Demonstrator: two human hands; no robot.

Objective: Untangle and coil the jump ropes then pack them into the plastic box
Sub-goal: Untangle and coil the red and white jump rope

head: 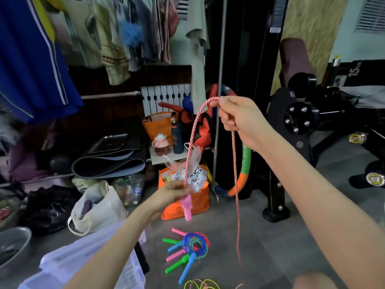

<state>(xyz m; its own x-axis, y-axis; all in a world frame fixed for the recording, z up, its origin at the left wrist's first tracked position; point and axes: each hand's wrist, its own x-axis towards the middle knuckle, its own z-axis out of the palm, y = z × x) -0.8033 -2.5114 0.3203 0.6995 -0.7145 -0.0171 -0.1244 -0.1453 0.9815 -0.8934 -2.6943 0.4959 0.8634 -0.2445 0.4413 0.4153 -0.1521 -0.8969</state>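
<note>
Right hand (239, 119) pinches the red-white rope (190, 147) above the rope pile (191, 247), left hand (173, 195) grips its pink handle (187, 209): coiling, I'd judge; another loop next.

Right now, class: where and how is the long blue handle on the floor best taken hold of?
Grip the long blue handle near its free lower end, coming from above and pinching across its narrow width. It lies flat and slanted, that end clear of the green handle and the coiled ropes.
</note>
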